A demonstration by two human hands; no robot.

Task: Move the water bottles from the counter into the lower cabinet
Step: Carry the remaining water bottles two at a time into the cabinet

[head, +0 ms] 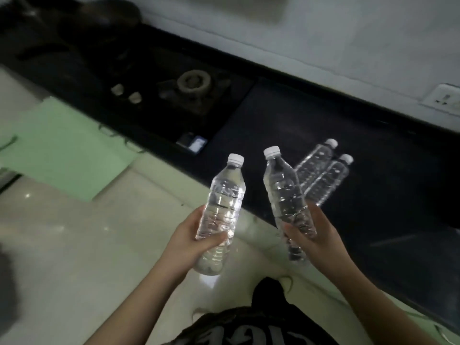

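I stand at the black stone worktop (286,115) with a clear plastic water bottle with a white cap in each hand, both lifted off the surface and held out over the pale floor in front of it. My left hand (191,237) has its fingers and thumb curled round the lower half of the left bottle (224,200), cap pointing up and away from me. My right hand (313,235) grips the right bottle (286,195) the same way round its lower body, tilted a little to the left, its base poking out below my palm. Two more clear white-capped bottles (321,170) lie on their sides on the worktop, touching one another, just beyond the right bottle and towards the wall. Further along the worktop from them sits a dark gas burner (194,82), with a white wall socket (445,98) on the wall behind. By my reckoning the job is only partly under way: two bottles are off the worktop but not yet put away, and the two lying down have not been touched. The lower cabinet itself does not show from here, so I cannot tell whether its door is open or whether anything is already inside. A pale green panel (64,148) lies near the worktop's front edge, past the burner.
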